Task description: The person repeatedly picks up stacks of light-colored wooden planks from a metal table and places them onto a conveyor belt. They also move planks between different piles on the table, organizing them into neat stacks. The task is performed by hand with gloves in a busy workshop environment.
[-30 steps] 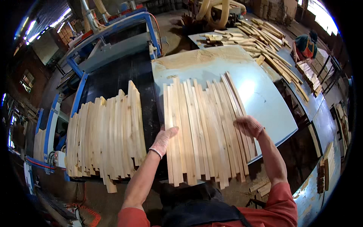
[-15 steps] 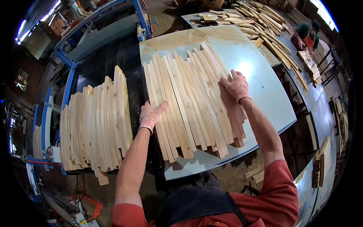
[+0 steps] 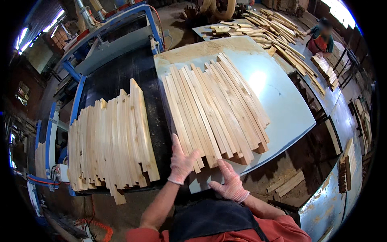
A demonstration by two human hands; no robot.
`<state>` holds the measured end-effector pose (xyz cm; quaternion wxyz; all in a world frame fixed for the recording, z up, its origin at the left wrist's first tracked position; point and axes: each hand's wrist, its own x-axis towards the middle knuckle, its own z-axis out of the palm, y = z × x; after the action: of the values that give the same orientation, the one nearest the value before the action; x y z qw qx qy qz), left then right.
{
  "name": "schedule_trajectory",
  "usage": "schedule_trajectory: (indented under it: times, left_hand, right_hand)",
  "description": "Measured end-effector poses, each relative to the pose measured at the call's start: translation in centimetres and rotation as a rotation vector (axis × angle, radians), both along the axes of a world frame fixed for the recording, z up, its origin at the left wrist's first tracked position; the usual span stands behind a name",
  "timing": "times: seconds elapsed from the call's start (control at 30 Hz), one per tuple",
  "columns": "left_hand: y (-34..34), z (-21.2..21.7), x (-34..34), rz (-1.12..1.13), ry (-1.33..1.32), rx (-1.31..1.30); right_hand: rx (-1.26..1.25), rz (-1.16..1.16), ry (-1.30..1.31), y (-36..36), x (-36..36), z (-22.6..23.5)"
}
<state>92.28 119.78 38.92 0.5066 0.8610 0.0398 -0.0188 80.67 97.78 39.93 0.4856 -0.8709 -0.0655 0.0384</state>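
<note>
A row of pale wooden strips (image 3: pixel 213 109) lies side by side on the light blue-grey table top (image 3: pixel 282 109), its near ends uneven. My left hand (image 3: pixel 183 161), in a pinkish-white glove, is at the near left corner of this row, thumb apart from the fingers and against the outer strips. Also gloved, my right hand (image 3: pixel 230 181) rests its outstretched fingertips at the near ends of the middle strips, thumb spread to the left. Neither hand is wrapped round a strip. Left of them, a second row of strips (image 3: pixel 109 141) lies on a black belt (image 3: pixel 121 76).
A blue machine frame (image 3: pixel 76 97) borders the black belt. Loose boards (image 3: pixel 278 32) are heaped at the far right, where another person (image 3: pixel 321 38) stands beside more wood. Short wood pieces (image 3: pixel 286 183) lie below the table's right side. An orange coiled hose (image 3: pixel 107 234) hangs at lower left.
My right hand has left the row's right side and come round to its near ends. My left hand has slid nearer along the left edge. The view has shifted slightly.
</note>
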Motion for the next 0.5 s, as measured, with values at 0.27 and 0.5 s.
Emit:
schedule_trajectory:
  times: [0.27, 0.5]
  left_hand:
    - [6.2, -0.2, -5.7, -0.024, -0.170, 0.273]
    - [7.9, 1.6, -11.0, -0.161, -0.105, 0.381]
  right_hand:
    - [0.233, 0.099, 0.091, 6.8, 2.3, -0.6]
    - [-0.181, -0.231, 0.160, 15.4, 16.3, 2.4]
